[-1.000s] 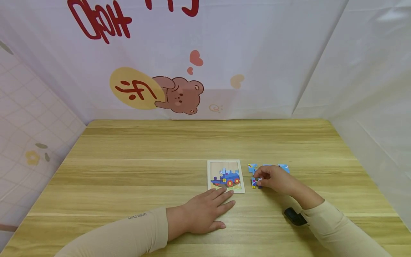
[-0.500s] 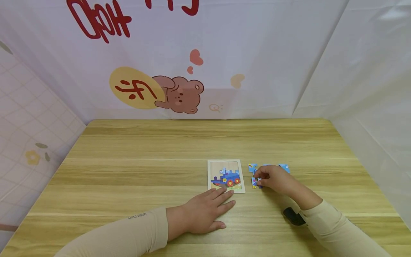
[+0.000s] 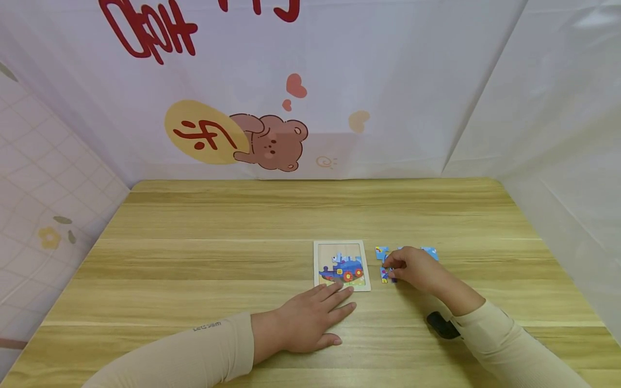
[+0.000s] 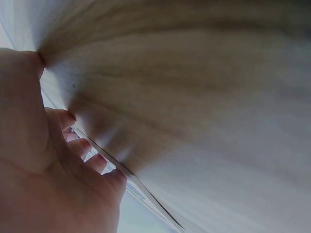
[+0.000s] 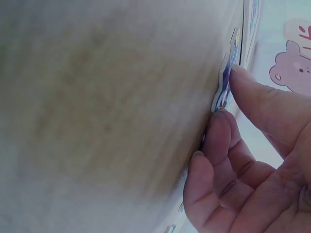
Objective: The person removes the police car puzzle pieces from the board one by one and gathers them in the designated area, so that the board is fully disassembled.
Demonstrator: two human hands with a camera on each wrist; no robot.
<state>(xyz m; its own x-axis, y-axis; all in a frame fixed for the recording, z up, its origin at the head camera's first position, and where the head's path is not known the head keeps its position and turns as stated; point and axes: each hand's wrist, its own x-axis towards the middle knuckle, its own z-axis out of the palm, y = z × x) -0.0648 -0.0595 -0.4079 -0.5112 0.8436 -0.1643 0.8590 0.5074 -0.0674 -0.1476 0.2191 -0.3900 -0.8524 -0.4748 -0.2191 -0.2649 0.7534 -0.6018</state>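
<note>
A jigsaw tray with a pale rim [image 3: 316, 264] lies at mid-table, partly filled with pieces that form a blue train [image 3: 346, 265] with red wheels. My left hand [image 3: 312, 319] rests flat with straight fingers, its fingertips over the tray's near edge and covering part of it. To the right of the tray, my right hand [image 3: 419, 271] pinches a blue and purple puzzle piece [image 3: 384, 275] low at the tabletop. The right wrist view has the thumb on this puzzle piece [image 5: 225, 82] and the index fingertip at its lower end.
Loose puzzle pieces lie around the right hand, one light-blue piece [image 3: 380, 251] behind the fingers and another piece [image 3: 430, 253] beyond the knuckles; the hand hides part of the group. A printed cloth [image 3: 407, 81] hangs behind the wooden table [image 3: 218, 215].
My right wrist and sleeve have drifted slightly left and up, while the fingers stay at the same puzzle piece. The left hand and the tray hold still.
</note>
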